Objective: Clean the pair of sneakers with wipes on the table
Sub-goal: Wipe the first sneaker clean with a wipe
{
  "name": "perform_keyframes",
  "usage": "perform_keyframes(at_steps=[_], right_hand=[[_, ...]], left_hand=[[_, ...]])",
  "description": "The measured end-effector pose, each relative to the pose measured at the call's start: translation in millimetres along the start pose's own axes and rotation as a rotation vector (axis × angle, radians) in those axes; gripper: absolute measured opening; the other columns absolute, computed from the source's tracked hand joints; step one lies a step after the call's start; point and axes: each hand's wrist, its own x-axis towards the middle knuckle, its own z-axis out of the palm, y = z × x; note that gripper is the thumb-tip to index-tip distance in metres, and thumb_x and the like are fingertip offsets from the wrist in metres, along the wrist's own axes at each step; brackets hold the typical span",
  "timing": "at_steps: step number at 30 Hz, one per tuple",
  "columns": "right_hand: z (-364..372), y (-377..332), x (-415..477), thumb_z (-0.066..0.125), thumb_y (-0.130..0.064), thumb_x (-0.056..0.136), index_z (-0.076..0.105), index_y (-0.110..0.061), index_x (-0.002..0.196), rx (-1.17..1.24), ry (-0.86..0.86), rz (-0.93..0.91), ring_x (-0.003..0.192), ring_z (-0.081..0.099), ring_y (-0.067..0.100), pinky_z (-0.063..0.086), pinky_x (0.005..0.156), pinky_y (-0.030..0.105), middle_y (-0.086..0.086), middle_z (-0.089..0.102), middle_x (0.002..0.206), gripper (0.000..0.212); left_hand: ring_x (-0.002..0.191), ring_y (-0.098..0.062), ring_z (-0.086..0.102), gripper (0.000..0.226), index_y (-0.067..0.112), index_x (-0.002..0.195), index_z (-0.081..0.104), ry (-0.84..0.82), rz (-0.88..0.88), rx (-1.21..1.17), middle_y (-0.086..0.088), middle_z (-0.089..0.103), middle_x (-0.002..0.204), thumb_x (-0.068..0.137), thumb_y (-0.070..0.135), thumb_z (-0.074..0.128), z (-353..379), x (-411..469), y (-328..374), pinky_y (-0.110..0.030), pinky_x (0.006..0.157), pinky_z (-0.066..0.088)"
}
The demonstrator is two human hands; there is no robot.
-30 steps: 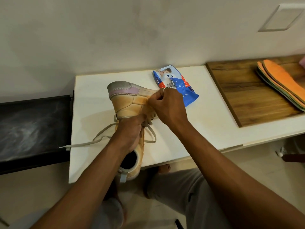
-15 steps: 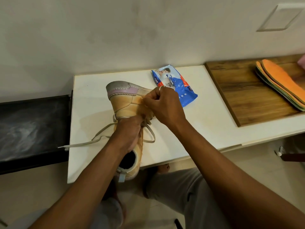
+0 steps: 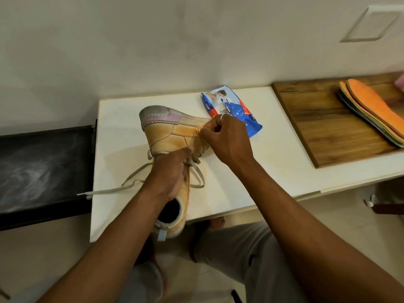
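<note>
A tan sneaker [image 3: 162, 132] with a grey and pink toe lies on the white table [image 3: 251, 171], toe pointing away from me, heel hanging over the front edge. My left hand [image 3: 171, 171] grips it around the laced middle. My right hand [image 3: 225, 139] pinches a small crumpled wipe [image 3: 198, 129] against the sneaker's right side, near the toe. A blue wipes packet [image 3: 231, 110] lies just behind my right hand. Only one sneaker is in view.
Loose laces [image 3: 113, 190] trail left over the table edge toward a black bench [image 3: 41, 171]. A wooden board [image 3: 323, 125] at the right holds stacked orange insoles [image 3: 371, 108]. A wall stands close behind. My knees are under the table's front.
My right hand with the wipe has shifted slightly left along the sneaker's side. My left hand and the sneaker have barely moved.
</note>
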Motion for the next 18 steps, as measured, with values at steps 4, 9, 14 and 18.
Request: perform_keyframes(at_steps=[4,9,14,18], right_hand=[[-16,7,-5,0.068,-0.026,0.089,0.072,-0.018,0.088,0.15,0.082,-0.074,0.071,0.062,0.002,0.049,0.062,0.013,-0.013,0.065,0.074,0.008],[-39,12,-17,0.07,-0.026,0.089,0.074,-0.017,0.092,0.238,0.282,-0.16,0.068,0.06,0.007,0.052,0.061,0.022,-0.005,0.068,0.074,0.01],[-46,12,-23,0.07,-0.023,0.088,0.073,-0.016,0.091,0.305,0.338,-0.184,0.072,0.063,0.018,0.055,0.068,0.038,-0.001,0.069,0.076,0.008],[-43,16,-20,0.069,-0.025,0.089,0.071,-0.017,0.092,0.306,0.334,-0.181,0.073,0.063,0.02,0.055,0.069,0.04,0.001,0.069,0.078,0.008]], left_hand=[[0.117,-0.032,0.067,0.041,0.003,0.133,0.059,-0.047,-0.008,-0.249,-0.015,0.07,0.126,0.092,-0.001,0.06,-4,2,9,-0.045,0.107,0.05],[0.121,-0.034,0.064,0.042,-0.001,0.137,0.055,-0.117,0.006,-0.446,-0.02,0.065,0.132,0.096,-0.005,0.05,-1,-4,20,-0.045,0.109,0.047],[0.122,-0.032,0.064,0.053,-0.001,0.142,0.05,-0.179,0.004,-0.517,-0.019,0.064,0.134,0.089,-0.002,0.055,3,-16,23,-0.043,0.11,0.045],[0.115,-0.027,0.069,0.049,0.002,0.14,0.053,-0.182,0.014,-0.531,-0.016,0.068,0.129,0.091,-0.004,0.055,6,-18,23,-0.033,0.095,0.057]])
